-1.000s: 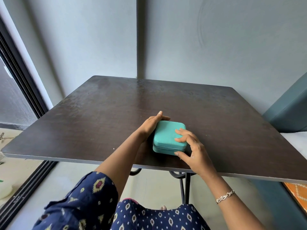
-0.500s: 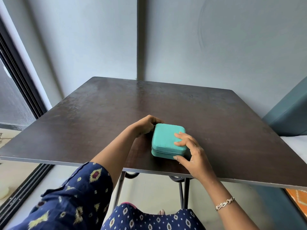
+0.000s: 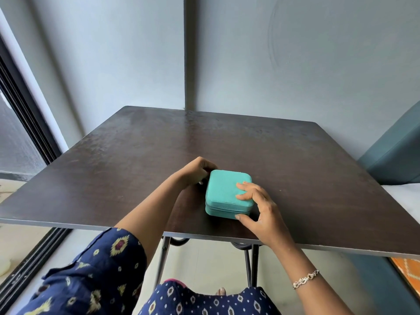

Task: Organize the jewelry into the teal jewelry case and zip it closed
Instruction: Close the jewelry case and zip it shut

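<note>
The teal jewelry case (image 3: 225, 188) lies with its lid down near the front edge of the dark table (image 3: 295, 155). My left hand (image 3: 196, 170) is curled into a fist against the case's far left corner, at the level of the zip line. What its fingertips pinch is hidden. My right hand (image 3: 261, 208) holds the case from the right, fingers pressing on the lid and thumb against the front side. No loose jewelry shows on the table.
A silver bracelet (image 3: 305, 278) is on my right wrist. A teal padded seat (image 3: 395, 155) stands at the table's right side. A dark window frame (image 3: 22, 114) runs along the left. Grey walls meet behind the table. An orange mat (image 3: 406, 269) lies on the floor.
My left hand went from lying open along the case's left side to a curled fist at its far left corner. The case turned slightly; my right hand kept its hold.
</note>
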### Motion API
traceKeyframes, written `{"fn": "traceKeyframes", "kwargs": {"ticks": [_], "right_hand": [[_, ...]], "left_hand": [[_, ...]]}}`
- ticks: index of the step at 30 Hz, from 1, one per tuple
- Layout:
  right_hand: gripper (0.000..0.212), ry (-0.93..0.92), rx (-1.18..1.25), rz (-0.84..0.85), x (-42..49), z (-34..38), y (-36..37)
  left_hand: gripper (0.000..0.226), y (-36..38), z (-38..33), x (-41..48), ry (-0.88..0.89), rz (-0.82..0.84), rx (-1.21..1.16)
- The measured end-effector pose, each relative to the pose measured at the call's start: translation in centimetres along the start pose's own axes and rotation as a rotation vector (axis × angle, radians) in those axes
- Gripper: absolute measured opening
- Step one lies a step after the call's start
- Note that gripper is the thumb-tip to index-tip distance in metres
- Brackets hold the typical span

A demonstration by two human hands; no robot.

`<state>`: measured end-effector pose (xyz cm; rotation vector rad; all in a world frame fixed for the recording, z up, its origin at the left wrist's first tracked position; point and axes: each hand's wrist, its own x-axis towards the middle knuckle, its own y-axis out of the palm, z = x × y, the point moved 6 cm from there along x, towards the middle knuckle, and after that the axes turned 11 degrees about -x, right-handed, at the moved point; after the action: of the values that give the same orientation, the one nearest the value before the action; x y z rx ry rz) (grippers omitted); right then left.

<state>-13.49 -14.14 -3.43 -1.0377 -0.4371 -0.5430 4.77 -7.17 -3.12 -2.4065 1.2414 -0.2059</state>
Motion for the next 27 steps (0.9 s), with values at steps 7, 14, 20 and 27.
{"fn": "traceKeyframes", "kwargs": {"ticks": [7,14,20,27], "right_hand": [[0.038,0.017,0.005,0.01,0.0,-0.1,0.0],[0.04,0.02,0.002,0.03,0.0,0.1,0.0],[0.039,0.019,-0.002,0.027,0.0,0.1,0.1],[0.04,0.013,-0.008,0.014,0.1,0.1,0.0]], "left_hand": [[0.046,0.3,-0.2,0.5,-0.099,0.198,-0.02],[0.035,0.0,-0.2,0.6,-0.126,0.152,-0.092],[0.028,-0.2,0.3,1.1,-0.092,0.12,-0.186],[0.024,-1.1,-0.7,0.7,0.083,-0.001,0.161]]}}
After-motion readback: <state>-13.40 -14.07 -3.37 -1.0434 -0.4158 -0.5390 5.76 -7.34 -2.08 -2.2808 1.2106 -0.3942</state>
